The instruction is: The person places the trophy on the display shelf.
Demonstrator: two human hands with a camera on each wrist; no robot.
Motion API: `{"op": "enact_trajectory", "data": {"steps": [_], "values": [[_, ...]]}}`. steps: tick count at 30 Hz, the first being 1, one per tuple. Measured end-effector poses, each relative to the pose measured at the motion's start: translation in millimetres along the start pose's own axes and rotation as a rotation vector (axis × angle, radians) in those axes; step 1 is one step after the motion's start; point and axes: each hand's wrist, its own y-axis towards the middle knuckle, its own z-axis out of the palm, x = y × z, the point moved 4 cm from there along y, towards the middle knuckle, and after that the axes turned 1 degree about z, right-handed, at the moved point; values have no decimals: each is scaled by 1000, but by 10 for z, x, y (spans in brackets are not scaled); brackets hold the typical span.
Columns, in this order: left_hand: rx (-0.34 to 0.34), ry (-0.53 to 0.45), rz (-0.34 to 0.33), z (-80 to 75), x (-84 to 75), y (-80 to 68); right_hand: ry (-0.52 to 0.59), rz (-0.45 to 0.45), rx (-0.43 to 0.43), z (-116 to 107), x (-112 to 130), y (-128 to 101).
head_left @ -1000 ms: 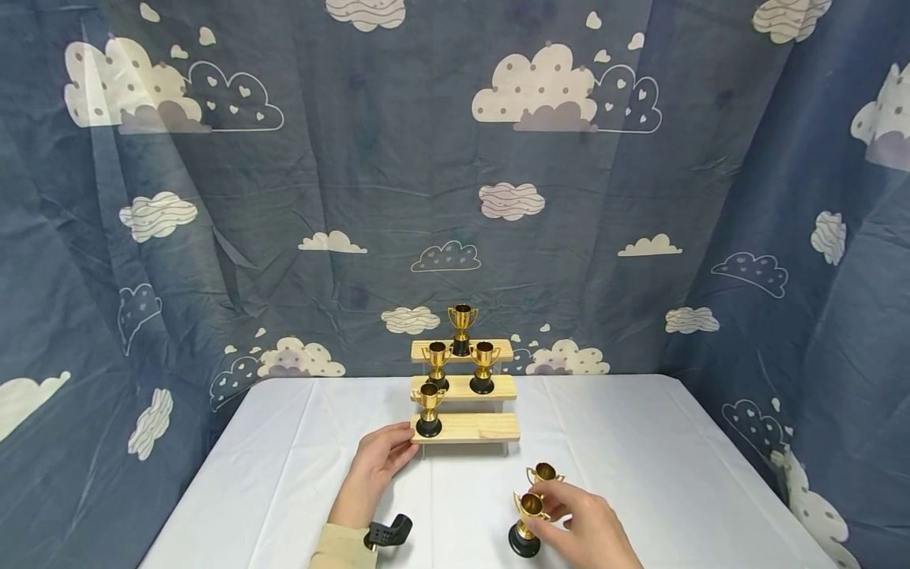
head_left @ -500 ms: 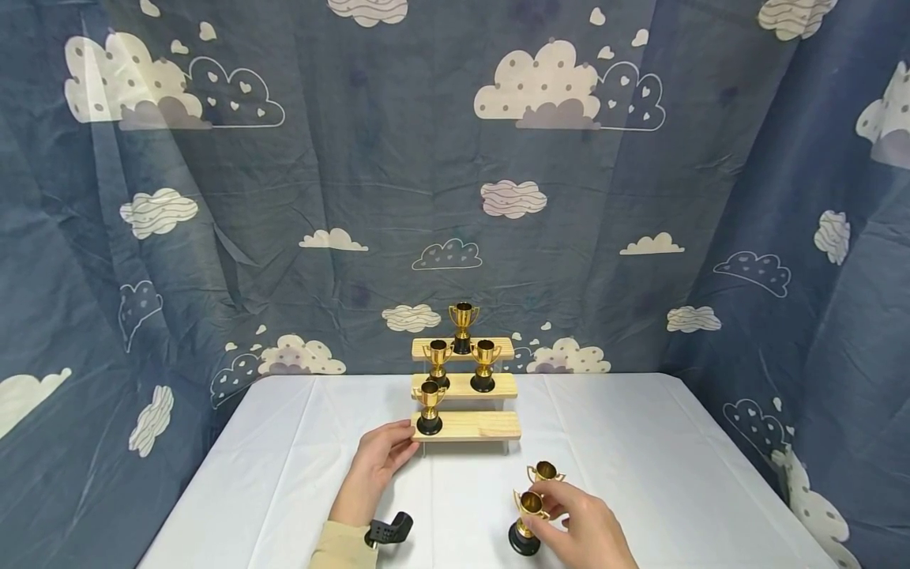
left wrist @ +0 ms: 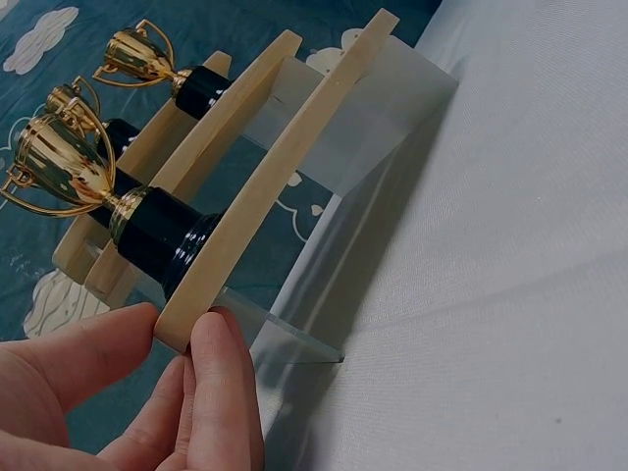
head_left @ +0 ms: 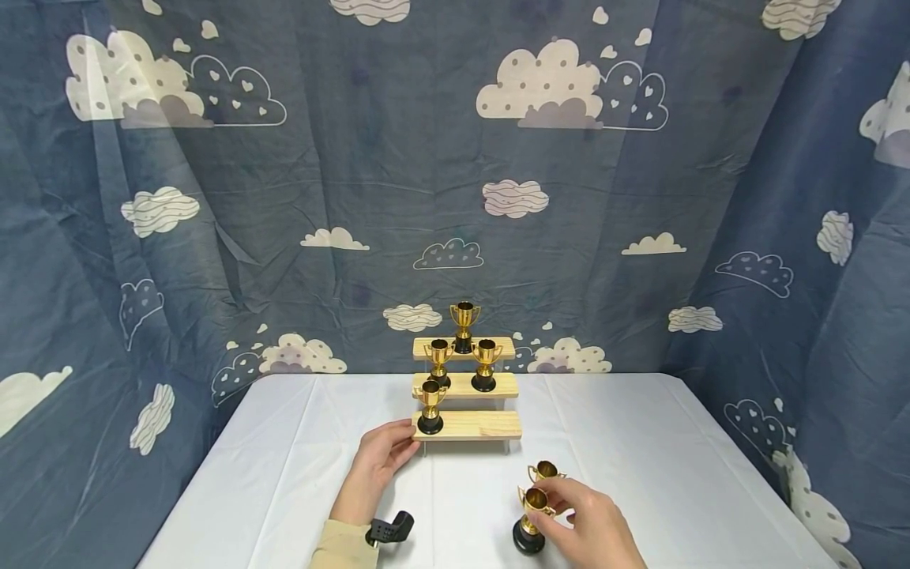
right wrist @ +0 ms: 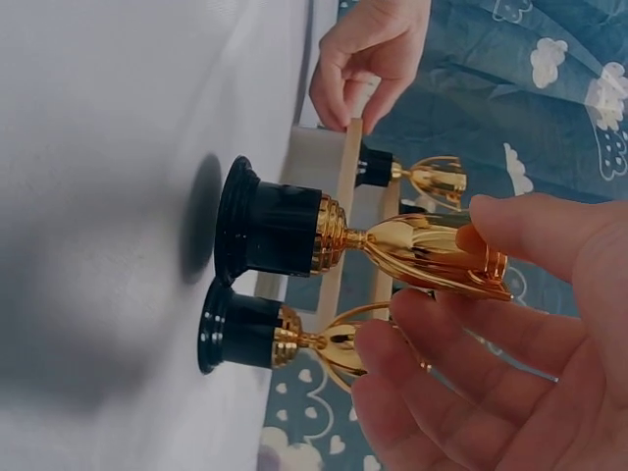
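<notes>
My left hand pinches the left end of the lowest board of a three-tier wooden display stand, thumb and fingers on either side of the board in the left wrist view. With my right hand I hold a small gold trophy cup by its bowl. Its black base seems slightly off the white cloth, set apart from its shadow. Just behind stands a second trophy, partly hidden by my fingers. On the stand's lowest board, at the left, is another trophy.
Two trophies, a left one and a right one, stand on the middle board, and one trophy on the top board. A white cloth covers the table. Behind hangs a blue cloud-print curtain.
The trophy in my right hand has shifted slightly right and away from me, its base a little higher in view. My left hand stays on the board.
</notes>
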Motion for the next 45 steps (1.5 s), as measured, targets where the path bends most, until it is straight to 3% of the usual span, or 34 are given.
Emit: {"op": "enact_trajectory", "data": {"steps": [8,19,28,37,45], "values": [[-5,-6,-2,0,-4,4,-5,-69,-9,-101,62,19],[-16,-6,3,-5,-6,24,46,-56,19,-234,160,70],[-12,-1,1,11,0,-1,35,-99,-26,-337,240,98],[-25,-1,-14,0,7,-26,31,-246,-111,-456,299,127],[-13,2,-3,7,8,-15,33,-233,-112,-528,345,203]]}}
